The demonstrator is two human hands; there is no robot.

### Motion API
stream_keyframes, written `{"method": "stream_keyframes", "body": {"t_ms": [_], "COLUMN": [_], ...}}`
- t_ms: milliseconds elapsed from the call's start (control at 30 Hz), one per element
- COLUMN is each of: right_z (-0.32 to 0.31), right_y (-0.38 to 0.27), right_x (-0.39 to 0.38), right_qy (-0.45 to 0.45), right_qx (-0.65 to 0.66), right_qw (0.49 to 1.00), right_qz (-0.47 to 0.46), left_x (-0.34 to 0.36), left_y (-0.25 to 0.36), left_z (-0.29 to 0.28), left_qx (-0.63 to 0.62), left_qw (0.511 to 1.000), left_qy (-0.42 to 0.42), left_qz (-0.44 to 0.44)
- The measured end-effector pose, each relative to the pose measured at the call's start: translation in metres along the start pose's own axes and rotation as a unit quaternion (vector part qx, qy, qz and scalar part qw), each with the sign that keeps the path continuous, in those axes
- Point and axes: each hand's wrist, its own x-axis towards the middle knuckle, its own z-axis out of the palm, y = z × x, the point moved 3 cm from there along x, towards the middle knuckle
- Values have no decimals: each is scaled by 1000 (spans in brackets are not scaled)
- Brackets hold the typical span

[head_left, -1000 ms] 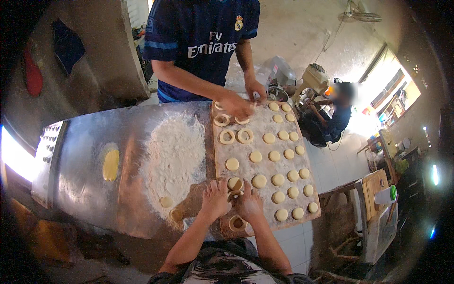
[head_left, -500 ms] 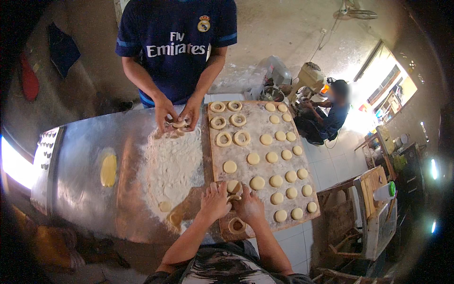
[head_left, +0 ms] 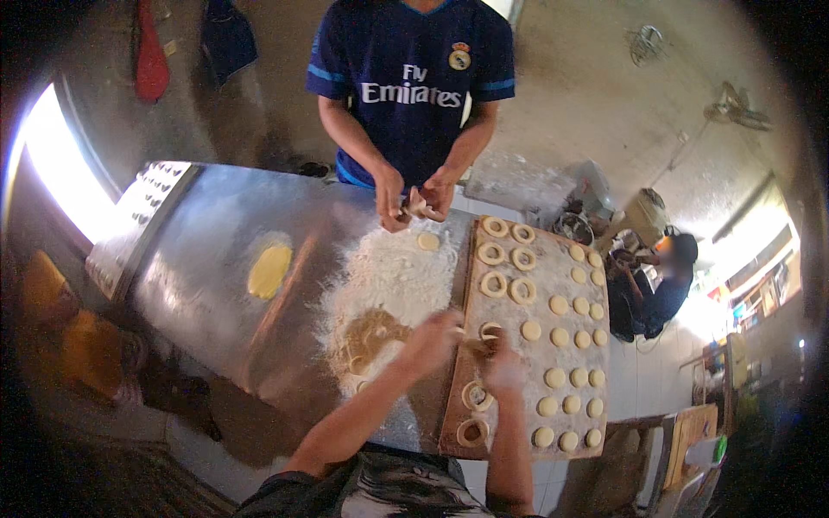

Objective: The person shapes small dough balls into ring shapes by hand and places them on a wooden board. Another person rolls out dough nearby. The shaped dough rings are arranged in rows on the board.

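Observation:
My left hand (head_left: 436, 339) is over the left edge of the wooden board (head_left: 509, 312), its fingers smeared by motion. Close beside it, my right hand (head_left: 501, 367) hangs over the board, also blurred. Any dough between them is too smeared to make out. Just beyond my fingers lies a partly hidden piece of dough (head_left: 490, 329). Nearer to me on the board are two dough rings, one floury ring (head_left: 466, 397) and another ring (head_left: 472, 421) at the front edge. Several more rings (head_left: 494, 272) lie at the far left, and several flat dough discs (head_left: 555, 377) cover the right side.
Flour (head_left: 380, 276) covers the metal table (head_left: 216, 224), with a dough disc (head_left: 427, 241) on it. A yellow patch (head_left: 270, 272) lies farther left. Across from me, a person (head_left: 413, 104) works dough (head_left: 417, 205) in their hands. Another person (head_left: 661, 285) sits at the right.
The view has swung left, so everything sits farther right. My hands have come away from the dough disc they were over. A second ring now shows near the board's front edge.

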Motion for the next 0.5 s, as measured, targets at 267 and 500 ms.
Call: {"method": "stream_keyframes", "body": {"t_ms": [267,500], "right_z": [167,123], "right_y": [-97,-97], "right_x": [51,33], "right_qy": [-167,-194], "right_qx": [-190,204], "right_qw": [948,958], "right_qz": [-194,-55], "left_x": [-73,-86], "left_y": [-130,-82], "left_z": [-99,-94], "left_qx": [268,-105], "left_qw": [928,977], "left_qy": [217,101], "left_qz": [-142,-153]}}
